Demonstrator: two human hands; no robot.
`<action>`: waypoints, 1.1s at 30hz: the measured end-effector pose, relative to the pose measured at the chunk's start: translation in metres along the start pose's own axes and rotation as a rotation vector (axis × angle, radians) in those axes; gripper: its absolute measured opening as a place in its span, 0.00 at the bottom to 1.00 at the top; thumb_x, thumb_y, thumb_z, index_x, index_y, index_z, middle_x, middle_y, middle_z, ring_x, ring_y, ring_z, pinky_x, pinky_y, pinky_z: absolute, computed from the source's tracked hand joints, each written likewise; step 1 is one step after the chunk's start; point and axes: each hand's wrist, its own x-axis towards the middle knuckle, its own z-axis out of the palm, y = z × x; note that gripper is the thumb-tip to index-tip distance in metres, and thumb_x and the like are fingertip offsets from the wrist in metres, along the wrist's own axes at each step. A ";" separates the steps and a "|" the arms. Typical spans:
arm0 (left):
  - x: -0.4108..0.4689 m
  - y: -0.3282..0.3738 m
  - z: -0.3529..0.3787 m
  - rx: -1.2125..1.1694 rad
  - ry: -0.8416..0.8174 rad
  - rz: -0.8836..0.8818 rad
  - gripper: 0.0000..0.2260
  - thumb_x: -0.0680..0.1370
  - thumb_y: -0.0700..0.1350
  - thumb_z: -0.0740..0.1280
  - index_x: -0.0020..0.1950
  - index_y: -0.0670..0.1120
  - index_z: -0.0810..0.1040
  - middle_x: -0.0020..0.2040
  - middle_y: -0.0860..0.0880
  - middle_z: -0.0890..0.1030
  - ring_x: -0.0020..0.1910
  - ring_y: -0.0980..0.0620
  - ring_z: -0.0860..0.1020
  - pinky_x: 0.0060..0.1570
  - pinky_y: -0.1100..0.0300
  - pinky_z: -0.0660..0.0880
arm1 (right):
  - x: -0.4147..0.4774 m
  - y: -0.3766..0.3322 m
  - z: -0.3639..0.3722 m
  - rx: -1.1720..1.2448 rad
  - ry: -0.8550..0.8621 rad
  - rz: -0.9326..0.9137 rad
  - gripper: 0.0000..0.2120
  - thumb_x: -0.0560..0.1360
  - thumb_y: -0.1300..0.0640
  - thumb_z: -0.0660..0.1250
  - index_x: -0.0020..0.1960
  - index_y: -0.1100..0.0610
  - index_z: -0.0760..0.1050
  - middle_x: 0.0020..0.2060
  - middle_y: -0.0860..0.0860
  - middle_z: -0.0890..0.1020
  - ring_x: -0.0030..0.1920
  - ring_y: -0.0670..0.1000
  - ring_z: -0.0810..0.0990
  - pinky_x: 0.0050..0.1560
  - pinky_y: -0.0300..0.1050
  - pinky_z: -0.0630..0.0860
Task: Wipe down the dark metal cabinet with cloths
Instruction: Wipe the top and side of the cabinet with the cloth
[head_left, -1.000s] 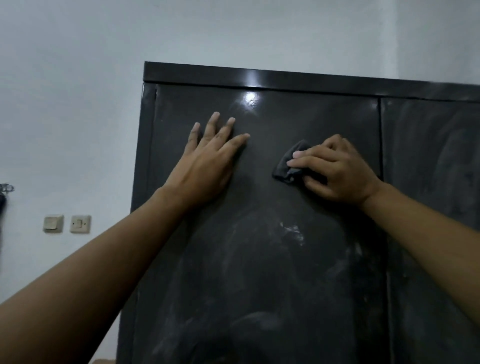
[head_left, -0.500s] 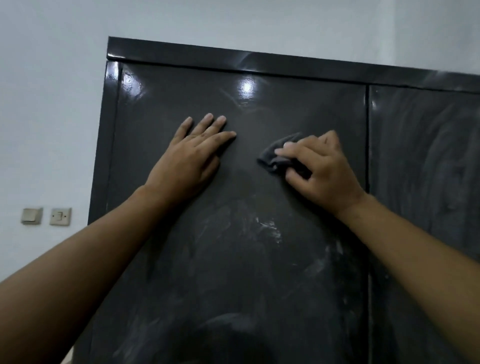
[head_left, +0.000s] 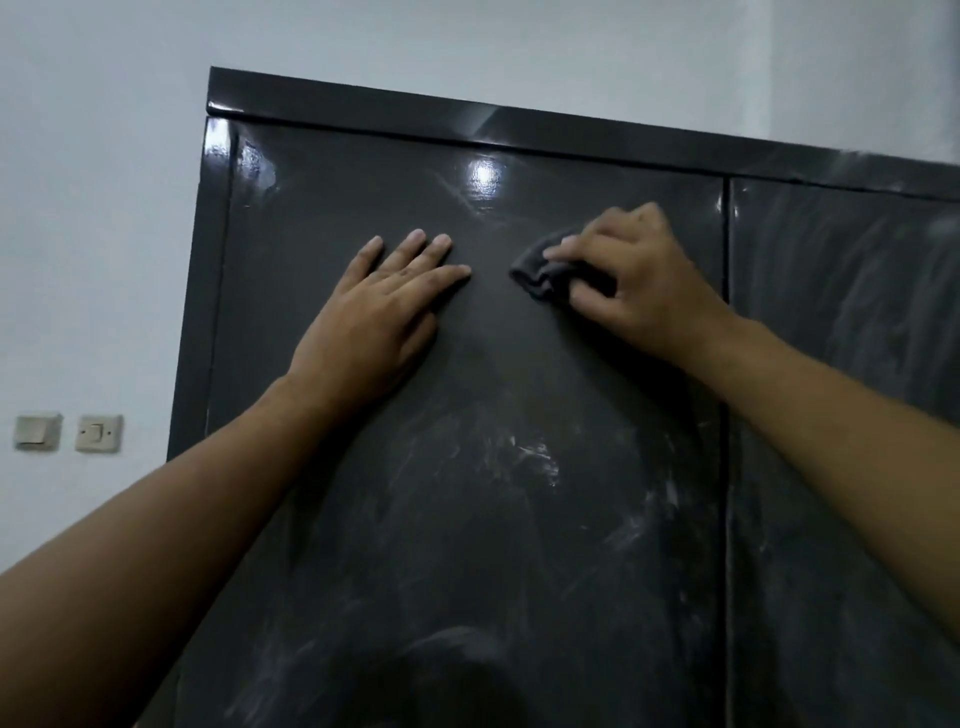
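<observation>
1. Nearest to where I stand, two bare forearms reach up to the front of the dark metal cabinet (head_left: 202, 322). The lower part of its left door (head_left: 467, 545) is hazed with pale streaks and smears, so that stretch looks unwiped.
2. Higher up, the left hand (head_left: 379, 317) lies flat on that door, its fingers (head_left: 415, 249) straight, slightly spread and holding nothing. It seems to be bracing, not cleaning.
3. Just beside it, with a narrow gap between them, the right hand (head_left: 639, 280) has its fingers (head_left: 582, 249) curled over a bunched dark cloth (head_left: 535, 270). It presses the cloth against the panel, not far from the seam between the doors.
4. The panel around both hands and up to the top trim (head_left: 467, 122) shines cleaner. I judge the step in hand to be rubbing the upper part of the left door, with the job well short of done.
5. The right door (head_left: 841, 441) is streaked all over. The next move probably calls for firm strokes of the cloth down over the smears, the flat hand steadying, then across the seam. I can see only the one cloth.
6. Farthest off, a pale wall (head_left: 93, 234) carries two switches (head_left: 98, 432), left of the cabinet.
</observation>
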 end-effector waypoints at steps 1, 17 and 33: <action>0.000 -0.001 0.000 -0.005 0.003 -0.004 0.23 0.80 0.46 0.54 0.76 0.51 0.68 0.78 0.48 0.65 0.79 0.49 0.59 0.78 0.49 0.50 | 0.001 -0.005 0.006 0.036 0.073 0.117 0.14 0.73 0.56 0.67 0.58 0.56 0.83 0.50 0.53 0.82 0.49 0.59 0.78 0.58 0.31 0.59; -0.001 0.002 0.008 0.264 -0.006 0.031 0.26 0.84 0.56 0.46 0.82 0.52 0.55 0.82 0.48 0.55 0.80 0.47 0.54 0.77 0.45 0.50 | -0.043 -0.057 0.024 0.130 0.039 0.027 0.14 0.73 0.60 0.71 0.59 0.58 0.83 0.52 0.54 0.82 0.55 0.56 0.76 0.63 0.40 0.68; -0.002 -0.004 0.006 0.175 0.050 0.045 0.22 0.86 0.53 0.48 0.80 0.53 0.61 0.81 0.50 0.60 0.79 0.48 0.58 0.77 0.47 0.52 | -0.049 -0.092 0.048 0.189 0.158 0.128 0.13 0.71 0.63 0.72 0.56 0.59 0.85 0.46 0.54 0.83 0.51 0.56 0.77 0.55 0.48 0.76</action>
